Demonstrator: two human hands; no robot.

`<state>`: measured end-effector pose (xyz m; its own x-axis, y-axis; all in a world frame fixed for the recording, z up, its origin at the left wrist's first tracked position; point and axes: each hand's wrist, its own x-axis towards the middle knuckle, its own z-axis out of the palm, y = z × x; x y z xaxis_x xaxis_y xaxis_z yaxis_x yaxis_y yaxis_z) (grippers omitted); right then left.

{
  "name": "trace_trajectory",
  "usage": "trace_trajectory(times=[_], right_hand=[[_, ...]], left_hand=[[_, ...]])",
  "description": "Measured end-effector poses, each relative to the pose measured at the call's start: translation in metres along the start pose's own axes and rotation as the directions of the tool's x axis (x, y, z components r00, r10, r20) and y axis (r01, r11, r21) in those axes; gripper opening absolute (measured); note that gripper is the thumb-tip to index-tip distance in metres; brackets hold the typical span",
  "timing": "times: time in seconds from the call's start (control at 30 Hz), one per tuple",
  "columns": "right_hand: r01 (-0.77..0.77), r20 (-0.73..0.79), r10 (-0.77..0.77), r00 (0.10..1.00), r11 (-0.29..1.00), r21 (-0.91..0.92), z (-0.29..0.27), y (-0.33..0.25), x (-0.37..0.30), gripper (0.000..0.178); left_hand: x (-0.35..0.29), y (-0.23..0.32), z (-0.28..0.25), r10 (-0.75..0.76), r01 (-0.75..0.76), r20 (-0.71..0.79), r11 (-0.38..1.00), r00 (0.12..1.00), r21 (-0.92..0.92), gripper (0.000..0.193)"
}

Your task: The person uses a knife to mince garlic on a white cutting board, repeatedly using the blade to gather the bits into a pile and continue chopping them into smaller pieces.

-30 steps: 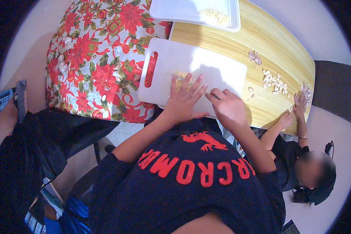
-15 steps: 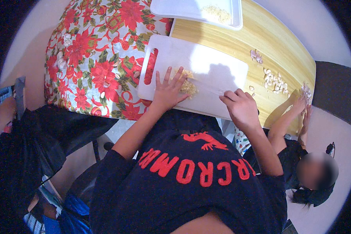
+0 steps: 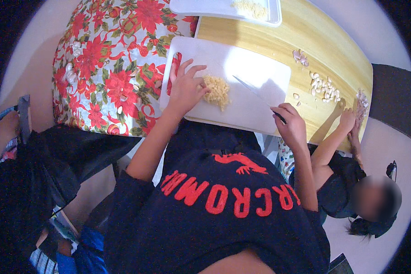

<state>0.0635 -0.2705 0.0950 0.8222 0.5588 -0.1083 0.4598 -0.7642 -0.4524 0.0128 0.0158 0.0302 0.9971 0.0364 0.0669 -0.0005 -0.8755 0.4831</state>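
A white cutting board (image 3: 260, 73) lies on the table with a pile of chopped garlic (image 3: 218, 92) on its left half. My left hand (image 3: 185, 91) is at the pile's left edge, thumb and forefinger drawn together against it, the other fingers raised and spread. Whether any bits are between the fingertips is too small to tell. By its black handle, my right hand (image 3: 291, 123) grips a knife (image 3: 253, 90) at the board's lower right. The blade slants up and left over the board, its tip apart from the garlic.
Beyond the board stands a white tray (image 3: 205, 8) with more chopped garlic. Peeled cloves (image 3: 324, 87) and skins (image 3: 300, 57) lie on the wood-patterned tabletop (image 3: 260, 41). At right, another person's hands (image 3: 348, 123) are near a heap of skins (image 3: 361, 105). Garlic bulbs (image 3: 71, 73) rest on the flowered cloth (image 3: 96, 91).
My left hand has gone from lying flat over the garlic to fingertips at its left edge, uncovering the pile. My right hand has drawn the knife away, right and slightly nearer.
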Motion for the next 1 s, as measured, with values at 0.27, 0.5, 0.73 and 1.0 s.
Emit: trace_trajectory(times=[0.27,0.5,0.73,1.0], right_hand=[[-0.213,0.006,0.225,0.974,0.916,0.340,0.046,-0.012,-0.023,0.029],[-0.123,-0.061,0.155,0.986,0.924,0.361,0.093,-0.028,-0.053,0.033],[-0.083,-0.121,0.139,0.983,0.920,0.382,0.081,-0.011,-0.030,0.028],[-0.278,0.224,0.169,0.960,0.678,0.681,0.057,0.011,-0.010,0.029]], left_hand=[[0.000,0.000,-0.007,0.075,-0.076,0.043,0.997,0.996,0.026,0.009],[-0.001,-0.003,-0.009,0.078,-0.078,0.094,0.997,0.992,-0.004,0.010],[-0.005,0.013,-0.010,0.022,-0.024,0.080,0.999,0.997,0.027,0.011],[-0.010,0.044,0.005,0.070,-0.059,-0.116,0.994,0.991,0.091,0.023]])
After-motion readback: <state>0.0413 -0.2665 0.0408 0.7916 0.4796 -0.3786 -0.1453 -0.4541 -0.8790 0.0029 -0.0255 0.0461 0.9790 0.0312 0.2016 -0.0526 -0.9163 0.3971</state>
